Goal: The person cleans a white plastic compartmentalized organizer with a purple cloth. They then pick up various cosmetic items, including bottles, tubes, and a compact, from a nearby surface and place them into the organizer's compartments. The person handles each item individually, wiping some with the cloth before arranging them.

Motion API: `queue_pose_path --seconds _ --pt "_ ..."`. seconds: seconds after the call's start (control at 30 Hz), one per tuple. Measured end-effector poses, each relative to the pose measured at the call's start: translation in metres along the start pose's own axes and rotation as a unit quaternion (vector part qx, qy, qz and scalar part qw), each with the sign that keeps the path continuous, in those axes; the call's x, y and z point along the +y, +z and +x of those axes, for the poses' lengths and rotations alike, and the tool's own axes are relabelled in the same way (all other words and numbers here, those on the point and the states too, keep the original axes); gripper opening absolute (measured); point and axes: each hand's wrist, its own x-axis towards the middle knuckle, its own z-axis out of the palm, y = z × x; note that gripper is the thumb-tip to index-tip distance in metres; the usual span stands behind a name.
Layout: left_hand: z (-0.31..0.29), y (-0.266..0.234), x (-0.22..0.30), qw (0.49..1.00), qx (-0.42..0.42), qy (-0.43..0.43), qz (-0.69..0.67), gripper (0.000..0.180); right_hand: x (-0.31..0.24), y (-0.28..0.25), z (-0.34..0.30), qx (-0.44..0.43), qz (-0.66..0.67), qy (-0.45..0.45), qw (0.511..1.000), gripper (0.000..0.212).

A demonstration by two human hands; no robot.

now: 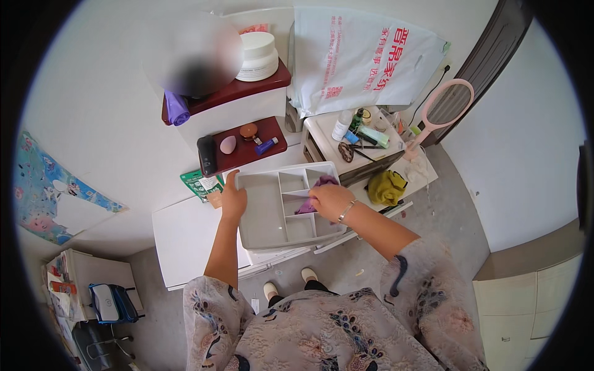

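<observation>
A white divided organizer tray [262, 210] is in front of me, above the edge of a white cabinet. One large compartment takes up its left part; several small ones fill the right. My left hand [233, 198] is closed on the tray's left rim near the far corner. With bent fingers, my right hand [331, 201] grips a purple cloth [305, 207] inside the small compartments on the right. Part of that cloth shows above the hand and part to its left. My right hand and wrist hide some of the compartments.
A dark red shelf [272, 128] behind the tray holds a pink makeup sponge [228, 144] and other cosmetics. Bottles and small items stand on a white drawer box [318, 133]. Beside it are an olive cloth [387, 188] and a pink-framed round mirror or racket [440, 106].
</observation>
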Motion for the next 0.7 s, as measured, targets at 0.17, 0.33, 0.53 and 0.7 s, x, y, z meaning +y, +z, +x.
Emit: queue_pose_path --seconds 0.17,0.33,0.53,0.7 --pt "0.002 -0.008 0.004 1.000 -0.006 -0.001 -0.022 0.055 -0.013 -0.022 -0.022 0.019 -0.085 0.046 0.995 0.038" --pt "-0.001 -0.005 -0.006 1.000 -0.007 0.004 -0.020 0.054 -0.029 -0.015 -0.031 -0.039 -0.211 0.049 0.976 0.046" --pt "0.016 0.008 -0.061 0.987 -0.027 -0.009 -0.159 0.056 -0.020 0.027 -0.016 0.030 -0.240 -0.062 0.968 0.039" --pt "0.037 0.001 -0.087 0.985 -0.020 0.009 -0.169 0.052 -0.033 0.033 -0.039 0.088 -0.095 0.054 0.990 0.038"
